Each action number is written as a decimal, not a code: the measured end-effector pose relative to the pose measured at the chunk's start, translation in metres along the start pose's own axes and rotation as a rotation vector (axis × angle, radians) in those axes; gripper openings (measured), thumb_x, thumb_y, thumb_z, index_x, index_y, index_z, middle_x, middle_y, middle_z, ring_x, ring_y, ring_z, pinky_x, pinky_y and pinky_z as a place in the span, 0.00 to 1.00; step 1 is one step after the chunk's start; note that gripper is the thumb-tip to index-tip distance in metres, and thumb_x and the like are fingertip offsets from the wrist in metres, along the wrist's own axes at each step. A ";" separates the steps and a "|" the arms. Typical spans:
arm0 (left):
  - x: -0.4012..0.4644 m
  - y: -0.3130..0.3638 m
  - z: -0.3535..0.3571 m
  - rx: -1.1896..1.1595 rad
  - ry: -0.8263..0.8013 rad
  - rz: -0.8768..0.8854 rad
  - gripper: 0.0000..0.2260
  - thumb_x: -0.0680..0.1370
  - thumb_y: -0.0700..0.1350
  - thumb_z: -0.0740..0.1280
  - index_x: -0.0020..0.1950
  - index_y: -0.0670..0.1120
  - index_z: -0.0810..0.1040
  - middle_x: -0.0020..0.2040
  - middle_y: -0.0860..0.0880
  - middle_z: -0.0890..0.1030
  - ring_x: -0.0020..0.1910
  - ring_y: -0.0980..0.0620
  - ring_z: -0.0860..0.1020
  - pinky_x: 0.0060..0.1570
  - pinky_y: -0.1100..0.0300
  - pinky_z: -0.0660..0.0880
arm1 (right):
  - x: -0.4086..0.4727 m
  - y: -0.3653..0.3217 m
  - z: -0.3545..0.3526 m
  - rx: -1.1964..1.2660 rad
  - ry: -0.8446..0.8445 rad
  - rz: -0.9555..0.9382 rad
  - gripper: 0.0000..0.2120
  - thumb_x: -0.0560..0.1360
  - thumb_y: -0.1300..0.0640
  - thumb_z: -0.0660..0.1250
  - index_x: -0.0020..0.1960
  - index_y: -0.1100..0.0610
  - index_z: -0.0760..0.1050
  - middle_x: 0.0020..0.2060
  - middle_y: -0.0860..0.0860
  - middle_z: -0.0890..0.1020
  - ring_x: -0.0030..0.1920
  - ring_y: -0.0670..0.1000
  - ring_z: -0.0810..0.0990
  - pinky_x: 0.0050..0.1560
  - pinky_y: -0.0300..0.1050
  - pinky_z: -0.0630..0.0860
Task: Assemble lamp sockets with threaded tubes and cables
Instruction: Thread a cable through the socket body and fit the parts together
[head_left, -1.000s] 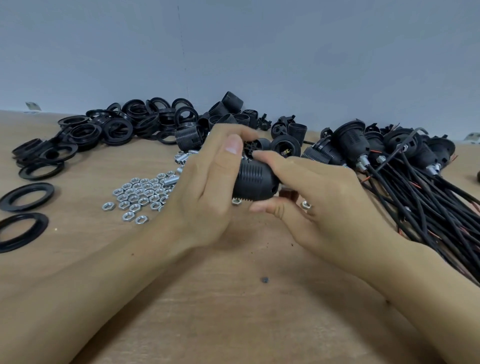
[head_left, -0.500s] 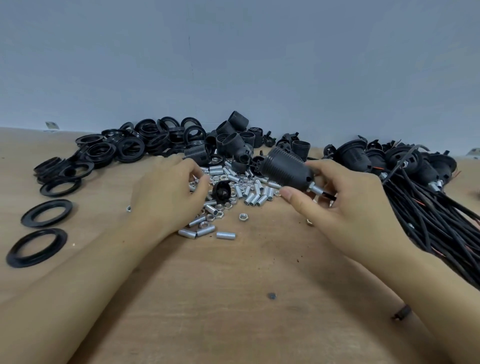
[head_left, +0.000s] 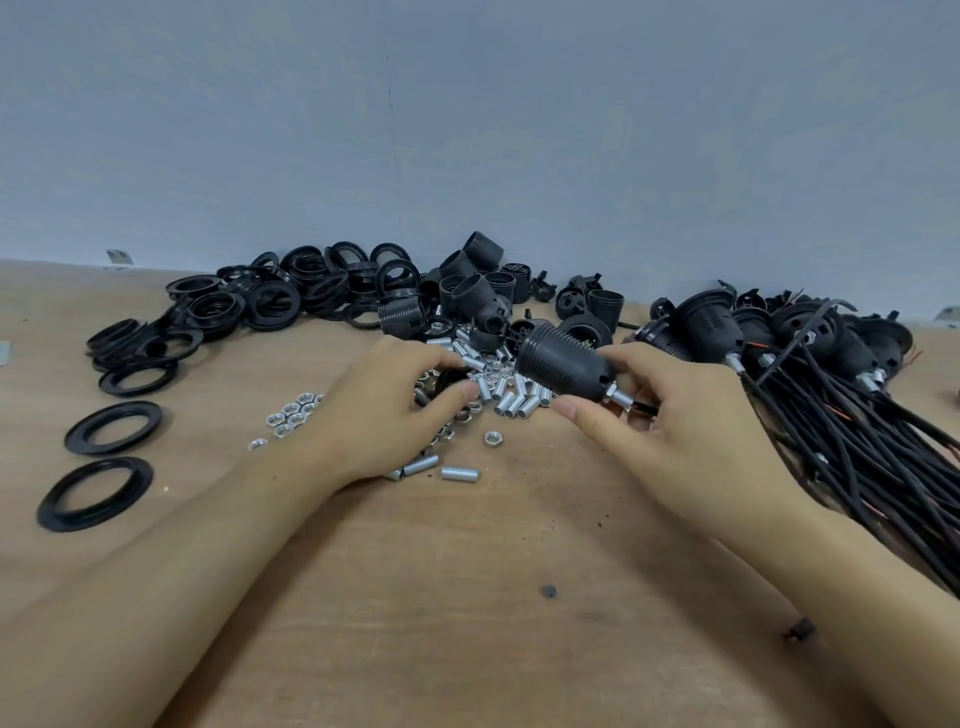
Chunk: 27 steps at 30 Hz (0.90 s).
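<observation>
The right hand (head_left: 691, 441) held a black ribbed lamp socket (head_left: 563, 362) in a curled grip above the wooden desk (head_left: 467, 597), its silver threaded tube (head_left: 619, 398) pointing toward the palm; the left hand (head_left: 387, 413) curled its grip over scattered loose tubes (head_left: 511, 397) and nuts (head_left: 291, 418). Black rings (head_left: 114, 427) lay left; finished sockets with cables (head_left: 857, 441) lay right.

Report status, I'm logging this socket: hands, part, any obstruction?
Right hand grips socket, tube end out. Left hand curled on black part in tube pile. Nothing blocking.
</observation>
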<state>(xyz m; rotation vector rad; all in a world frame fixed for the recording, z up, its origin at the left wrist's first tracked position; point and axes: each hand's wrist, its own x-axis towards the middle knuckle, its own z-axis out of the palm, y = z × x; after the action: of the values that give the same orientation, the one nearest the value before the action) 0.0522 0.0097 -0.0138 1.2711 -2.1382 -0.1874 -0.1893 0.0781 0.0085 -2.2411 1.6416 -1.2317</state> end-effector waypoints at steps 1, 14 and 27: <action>0.000 0.000 0.001 0.005 0.004 0.005 0.09 0.79 0.52 0.68 0.57 0.55 0.82 0.51 0.59 0.81 0.54 0.54 0.75 0.54 0.54 0.72 | 0.000 0.000 0.000 -0.003 0.005 -0.001 0.19 0.69 0.37 0.68 0.55 0.45 0.79 0.32 0.41 0.79 0.35 0.41 0.77 0.34 0.41 0.73; 0.005 0.005 -0.003 -0.014 0.024 -0.052 0.12 0.79 0.49 0.65 0.61 0.53 0.80 0.49 0.65 0.76 0.51 0.62 0.75 0.50 0.63 0.70 | 0.003 0.002 -0.004 0.141 0.283 0.040 0.14 0.73 0.42 0.70 0.55 0.46 0.79 0.36 0.41 0.82 0.36 0.41 0.79 0.37 0.31 0.73; 0.091 0.009 0.002 0.488 -0.211 -0.268 0.09 0.75 0.39 0.67 0.55 0.42 0.80 0.52 0.41 0.80 0.45 0.40 0.79 0.42 0.52 0.76 | 0.005 0.010 -0.007 0.205 0.320 0.094 0.11 0.75 0.46 0.71 0.55 0.47 0.78 0.34 0.38 0.80 0.28 0.45 0.75 0.30 0.36 0.72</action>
<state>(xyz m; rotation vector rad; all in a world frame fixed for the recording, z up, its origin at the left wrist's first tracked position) 0.0140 -0.0614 0.0290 1.8935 -2.2648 0.1036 -0.2006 0.0721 0.0109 -1.9022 1.6071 -1.7165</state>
